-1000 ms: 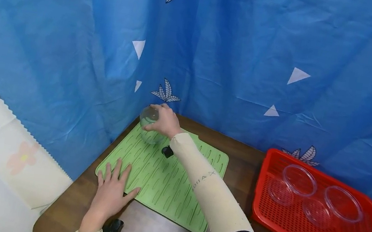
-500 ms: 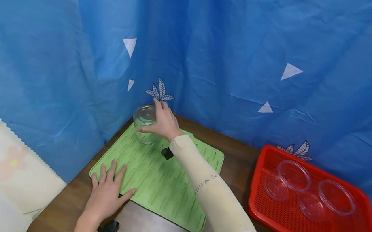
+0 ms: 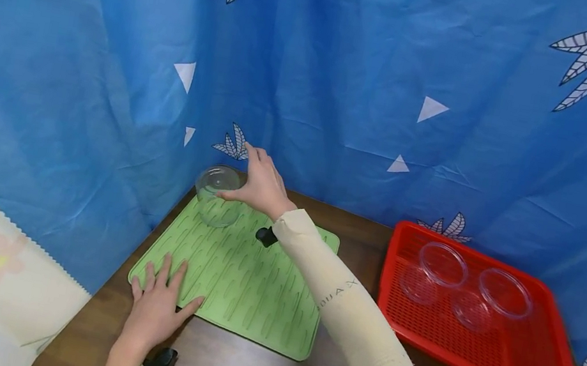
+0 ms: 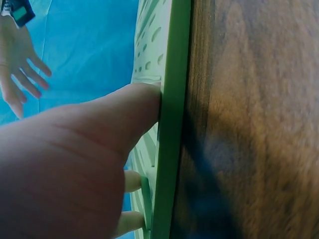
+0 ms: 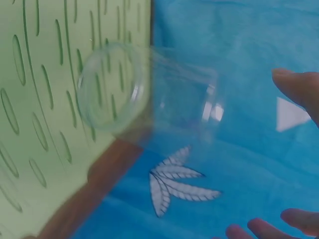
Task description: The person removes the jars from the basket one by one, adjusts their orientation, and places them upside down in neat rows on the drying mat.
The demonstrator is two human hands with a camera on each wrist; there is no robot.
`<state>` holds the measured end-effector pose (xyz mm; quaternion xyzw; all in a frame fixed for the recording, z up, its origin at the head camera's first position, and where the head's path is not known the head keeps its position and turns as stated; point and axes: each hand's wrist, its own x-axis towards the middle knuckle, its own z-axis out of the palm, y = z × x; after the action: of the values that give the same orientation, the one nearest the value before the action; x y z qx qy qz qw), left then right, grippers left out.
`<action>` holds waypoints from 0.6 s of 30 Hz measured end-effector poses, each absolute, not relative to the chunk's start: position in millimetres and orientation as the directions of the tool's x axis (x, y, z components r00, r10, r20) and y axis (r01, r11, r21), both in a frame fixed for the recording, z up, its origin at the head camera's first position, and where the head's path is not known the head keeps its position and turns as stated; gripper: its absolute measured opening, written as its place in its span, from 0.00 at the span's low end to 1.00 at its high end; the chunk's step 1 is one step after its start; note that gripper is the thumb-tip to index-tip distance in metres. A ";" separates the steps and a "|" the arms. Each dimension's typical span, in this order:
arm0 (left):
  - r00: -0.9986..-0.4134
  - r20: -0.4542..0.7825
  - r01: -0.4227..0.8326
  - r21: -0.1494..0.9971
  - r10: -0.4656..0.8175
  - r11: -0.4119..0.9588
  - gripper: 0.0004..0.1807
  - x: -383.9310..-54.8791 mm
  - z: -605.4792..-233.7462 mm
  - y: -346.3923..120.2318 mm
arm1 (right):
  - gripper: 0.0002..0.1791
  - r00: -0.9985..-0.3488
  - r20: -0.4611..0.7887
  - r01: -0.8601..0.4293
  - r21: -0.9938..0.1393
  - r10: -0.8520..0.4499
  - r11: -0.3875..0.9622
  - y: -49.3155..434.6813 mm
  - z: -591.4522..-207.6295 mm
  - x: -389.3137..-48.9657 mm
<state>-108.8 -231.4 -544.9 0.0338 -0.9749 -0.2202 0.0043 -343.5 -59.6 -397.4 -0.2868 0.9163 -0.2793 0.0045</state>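
A clear plastic cup (image 3: 217,196) stands at the far left corner of the green ridged mat (image 3: 247,285). In the right wrist view, the cup (image 5: 144,92) has one round end on the mat; I cannot tell whether this is its mouth or its base. My right hand (image 3: 264,184) is just right of the cup, thumb and fingers spread, and the right wrist view shows a gap between them and the cup. With fingers spread, my left hand (image 3: 153,313) rests on the mat's near left corner, its thumb (image 4: 137,102) along the near edge.
To the right, a red slotted basket (image 3: 393,316) holds two clear cups, one (image 3: 443,264) left of the other (image 3: 505,293). Blue patterned curtain (image 3: 344,88) hangs behind the brown wooden table (image 3: 359,246). White cloth (image 3: 16,305) hangs at the left.
My right hand has opened and drawn away from the cup, leaving it standing on the mat. My left hand has stayed on the mat's corner. The head view has shifted to the right.
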 end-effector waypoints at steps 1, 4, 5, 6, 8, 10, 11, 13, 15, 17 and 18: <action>-0.998 -0.014 -0.066 0.431 -0.066 0.900 0.52 -108.5 -544.6 -230.9 | 0.71 -0.837 0.155 -0.521 -0.518 -0.525 0.679 -55.2 -393.3 -342.1; -0.997 -0.039 -0.073 0.437 -0.062 0.897 0.52 -107.9 -544.0 -229.6 | 0.70 -0.841 0.174 -0.518 -0.527 -0.512 0.673 -40.3 -380.1 -337.5; -0.997 -0.045 -0.074 0.438 -0.060 0.896 0.52 -107.9 -543.9 -229.1 | 0.70 -0.842 0.188 -0.520 -0.531 -0.506 0.669 -34.7 -375.5 -336.0; -0.997 -0.049 -0.073 0.441 -0.058 0.895 0.52 -108.0 -543.8 -228.7 | 0.70 -0.845 0.201 -0.519 -0.534 -0.496 0.667 -28.8 -370.8 -334.6; -0.997 -0.056 -0.071 0.443 -0.052 0.894 0.52 -108.5 -543.9 -228.1 | 0.70 -0.848 0.237 -0.519 -0.547 -0.474 0.656 -16.3 -361.3 -331.5; -0.997 -0.060 -0.069 0.446 -0.047 0.892 0.52 -109.0 -543.8 -227.7 | 0.69 -0.851 0.276 -0.521 -0.552 -0.447 0.651 -2.9 -352.7 -328.6; -0.997 -0.062 -0.068 0.445 -0.045 0.893 0.53 -109.2 -543.7 -227.6 | 0.69 -0.852 0.294 -0.521 -0.553 -0.433 0.650 3.9 -348.5 -327.1; -0.996 -0.073 -0.070 0.442 -0.042 0.894 0.53 -109.3 -543.5 -227.5 | 0.69 -0.853 0.328 -0.522 -0.560 -0.406 0.644 17.2 -340.9 -324.5; -0.996 -0.085 -0.073 0.442 -0.040 0.894 0.53 -109.1 -543.0 -227.5 | 0.69 -0.853 0.356 -0.521 -0.559 -0.382 0.644 30.3 -334.5 -322.3; -0.995 -0.098 -0.075 0.441 -0.036 0.894 0.53 -108.9 -542.3 -227.3 | 0.69 -0.854 0.378 -0.518 -0.565 -0.356 0.642 42.8 -328.1 -320.1; -0.994 -0.105 -0.076 0.440 -0.033 0.895 0.53 -108.9 -542.0 -227.0 | 0.68 -0.856 0.386 -0.515 -0.569 -0.344 0.642 49.1 -325.0 -319.2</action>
<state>-108.9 -227.0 -542.0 0.0279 -0.9721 -0.2279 -0.0477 -319.2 49.1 -325.0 -0.2392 0.8977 -0.3493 -0.1221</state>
